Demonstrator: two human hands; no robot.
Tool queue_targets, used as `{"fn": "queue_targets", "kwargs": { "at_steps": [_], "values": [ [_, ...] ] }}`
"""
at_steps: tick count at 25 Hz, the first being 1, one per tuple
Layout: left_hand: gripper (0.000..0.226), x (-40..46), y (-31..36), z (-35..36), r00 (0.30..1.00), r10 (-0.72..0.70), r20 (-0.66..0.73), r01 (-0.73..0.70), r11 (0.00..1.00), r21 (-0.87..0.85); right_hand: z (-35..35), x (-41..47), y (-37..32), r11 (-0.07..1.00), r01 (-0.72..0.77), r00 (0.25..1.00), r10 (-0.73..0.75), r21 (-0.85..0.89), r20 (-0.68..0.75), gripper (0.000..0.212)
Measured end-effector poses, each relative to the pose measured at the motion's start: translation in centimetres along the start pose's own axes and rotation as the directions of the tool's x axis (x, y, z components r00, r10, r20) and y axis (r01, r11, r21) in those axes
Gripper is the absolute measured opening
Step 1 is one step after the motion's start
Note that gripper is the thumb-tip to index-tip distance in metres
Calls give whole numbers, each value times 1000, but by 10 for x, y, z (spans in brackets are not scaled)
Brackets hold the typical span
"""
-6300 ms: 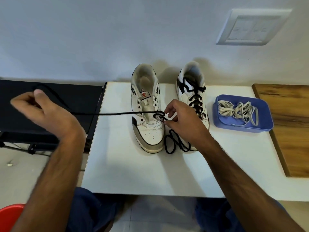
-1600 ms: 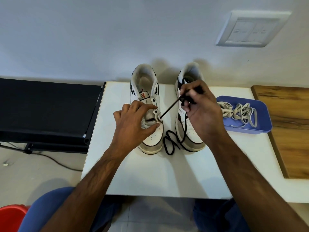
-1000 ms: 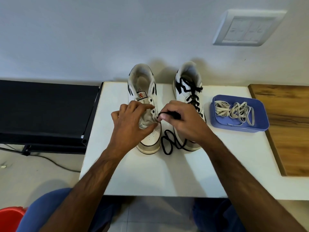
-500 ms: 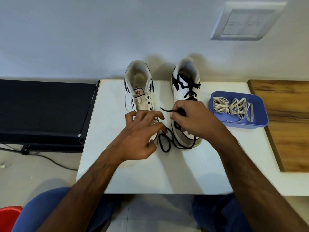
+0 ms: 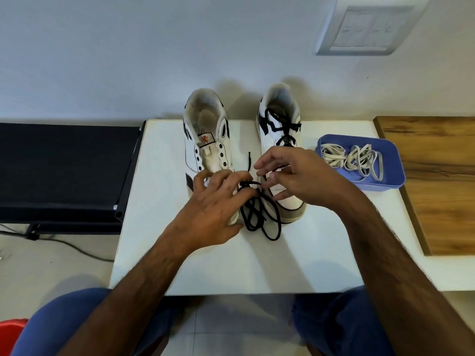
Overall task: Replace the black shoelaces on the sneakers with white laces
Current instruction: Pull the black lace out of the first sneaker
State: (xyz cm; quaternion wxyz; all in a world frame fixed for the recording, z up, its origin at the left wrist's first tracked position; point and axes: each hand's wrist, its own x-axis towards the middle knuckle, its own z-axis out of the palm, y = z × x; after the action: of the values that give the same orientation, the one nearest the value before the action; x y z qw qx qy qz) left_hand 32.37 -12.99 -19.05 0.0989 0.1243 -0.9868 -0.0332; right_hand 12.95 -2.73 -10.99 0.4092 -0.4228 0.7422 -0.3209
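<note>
Lace, black [image 5: 259, 214], lay limp & light btwn sneakers; best pinched at stiff tip. Left hand [image 5: 216, 201] & right hand [image 5: 290, 176] hovered w/ fingers loose, gripping nothing.

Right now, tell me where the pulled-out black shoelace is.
The black shoelace lies in a loose pile on the white table, between the toes of the two sneakers, under the fingertips of both hands.

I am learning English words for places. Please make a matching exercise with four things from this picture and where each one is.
Things:
1. left sneaker
2. right sneaker
3. white laces
4. loose black lace

States or places:
a. inside the blue tray
b. lying on the table between the sneakers
c. eyelets empty
d. still laced in black

Pairs: 1-c, 2-d, 3-a, 4-b
</note>
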Motion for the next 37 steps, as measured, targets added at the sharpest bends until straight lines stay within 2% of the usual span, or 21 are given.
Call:
{"fn": "queue_targets", "kwargs": {
  "at_steps": [2,4,7,9,11,12,14,15,18,20,23,25,26,28,31,32,34,36,37],
  "values": [
    [60,0,5,5,1000,12,25,-13,998,59,-1,1,2,999,29,999,-28,25,-42,32],
    [39,1,10,11,999,29,-40,-25,996,91,1,1,5,998,61,996,-63,-23,-66,26],
    [11,5,14,12,986,129,-106,-116,987,114,3,1,12,984,109,992,-116,-138,-42,22],
    [8,5,17,6,992,81,-97,-82,996,-16,4,-1,16,973,110,994,-111,-204,6,26],
    [12,5,18,-9,997,-67,-49,53,969,-243,7,-7,13,958,124,991,-107,-258,81,34],
    [14,6,20,-20,988,-152,-20,132,909,-394,9,-11,11,949,136,987,-107,-284,115,37],
    [13,8,25,-49,953,-304,18,236,702,-672,15,-25,3,961,135,978,-91,-242,186,41],
    [14,11,26,-67,934,-355,33,264,628,-732,19,-33,-2,980,117,968,-77,-158,237,43],
    [16,21,27,-124,914,-397,77,297,529,-795,35,-63,-20,987,89,936,-130,137,327,38],
    [15,28,23,-160,900,-424,102,287,398,-872,43,-76,-33,956,94,949,-171,278,265,30],
    [22,25,14,-222,851,-521,72,188,174,-967,47,-92,-66,870,126,960,-228,477,163,17],
    [32,15,5,-261,799,-600,32,99,79,-992,46,-102,-94,810,135,966,-235,571,104,12],
    [35,9,-1,-279,778,-628,9,65,66,-996,43,-104,-107,793,145,969,-234,591,77,15],
    [36,-6,-14,-304,749,-662,-36,66,128,-990,38,-109,-131,774,138,976,-211,618,46,19],
    [33,-40,-43,-328,739,-670,-67,269,385,-883,29,-110,-177,831,190,973,-230,523,12,22],
    [31,-53,-53,-332,767,-641,-26,356,460,-814,27,-109,-194,868,228,967,-255,440,1,23],
    [31,-82,-66,-334,841,-522,144,461,551,-695,26,-109,-232,922,307,948,-319,234,13,23],
    [56,-106,-69,-335,871,-424,250,477,601,-642,29,-111,-271,921,388,919,-389,24,64,22],
    [72,-114,-66,-338,882,-413,225,453,616,-645,33,-112,-289,898,434,899,-427,-72,99,23]
  ]
}}
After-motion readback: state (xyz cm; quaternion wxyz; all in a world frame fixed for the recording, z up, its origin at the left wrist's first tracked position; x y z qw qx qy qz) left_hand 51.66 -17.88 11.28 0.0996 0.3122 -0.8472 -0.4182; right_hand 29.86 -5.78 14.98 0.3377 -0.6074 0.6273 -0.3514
